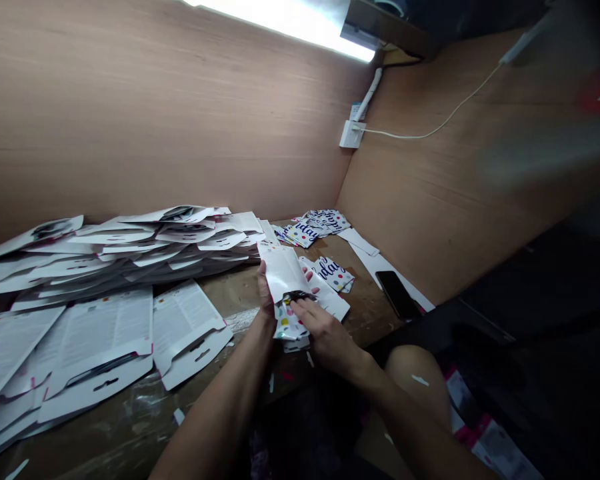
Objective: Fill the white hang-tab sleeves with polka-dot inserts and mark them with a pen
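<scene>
Bare forearms [220,400] reach over a brown table [237,283]; near its edge, the left hand [266,293] clasps a white envelope [280,270] between thumb and fingers; the right hand [330,337] touches a dotted foil piece [286,323] at its lower end, grip unclear

Piled white hang-hole packets [130,252] block the frame's left; polka-dot cards [334,272] and a smartphone [397,295] obstruct right of centre. Free passage lies above, short of the plywood wall [155,120].
</scene>
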{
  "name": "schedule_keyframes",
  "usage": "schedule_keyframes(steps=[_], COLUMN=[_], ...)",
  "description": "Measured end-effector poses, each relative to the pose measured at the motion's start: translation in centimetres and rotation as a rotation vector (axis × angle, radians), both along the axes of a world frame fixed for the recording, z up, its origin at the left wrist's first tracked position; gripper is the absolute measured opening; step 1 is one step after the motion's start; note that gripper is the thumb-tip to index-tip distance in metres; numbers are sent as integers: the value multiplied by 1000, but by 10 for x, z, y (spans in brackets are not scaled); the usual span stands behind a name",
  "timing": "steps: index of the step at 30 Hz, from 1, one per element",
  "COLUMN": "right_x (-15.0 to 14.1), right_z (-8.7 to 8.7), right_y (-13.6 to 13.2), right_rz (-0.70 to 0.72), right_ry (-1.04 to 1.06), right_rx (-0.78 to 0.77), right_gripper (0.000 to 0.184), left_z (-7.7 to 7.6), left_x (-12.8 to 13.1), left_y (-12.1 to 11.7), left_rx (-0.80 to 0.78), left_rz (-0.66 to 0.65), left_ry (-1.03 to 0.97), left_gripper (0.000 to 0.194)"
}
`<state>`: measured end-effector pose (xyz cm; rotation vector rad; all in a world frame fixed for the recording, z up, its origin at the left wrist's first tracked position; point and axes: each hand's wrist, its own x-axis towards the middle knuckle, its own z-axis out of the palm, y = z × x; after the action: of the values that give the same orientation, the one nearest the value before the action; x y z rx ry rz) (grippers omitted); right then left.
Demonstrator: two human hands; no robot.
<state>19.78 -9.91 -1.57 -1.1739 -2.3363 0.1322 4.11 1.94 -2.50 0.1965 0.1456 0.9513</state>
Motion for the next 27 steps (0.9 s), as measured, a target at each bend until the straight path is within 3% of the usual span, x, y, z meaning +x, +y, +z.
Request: schedule_keyframes(steps=[3,6,9,12,14,17,20,23,27], right_x=[-7,-16,-17,-9,-5,-7,-15,-18,-20], right_z=[4,1,-4,-4,-3,-6,-15,-14,3], right_y=[5,11,15,15,13,4,-5,-3,-4], right_rz=[17,-35,-116,-215,-275,-220,-127,-200,-289], right_ry=[-54,-99,-96,4,28,-34,-57,-32,20], right_rx=[-81,-68,66,244,282,203,123,18,-42], right_gripper=[68,54,42,40,37,40,58,62,56], left_z=[-2,0,3,2,0,-1,1,3,3], left_x=[2,8,14,19,21,20,16,20,27], left_y=[0,-5,-11,-13,-12,-9,-9,-15,-20], left_rx=[-16,-32,-43,-25,-11,-26,-59,-60,-46], left_rz=[-40,-101,-124,-45,-16,-24,-17,-26,-13], left_ry=[17,55,81,75,62,53,66,84,62], left_gripper=[96,93,92,88,85,86,86,86,83])
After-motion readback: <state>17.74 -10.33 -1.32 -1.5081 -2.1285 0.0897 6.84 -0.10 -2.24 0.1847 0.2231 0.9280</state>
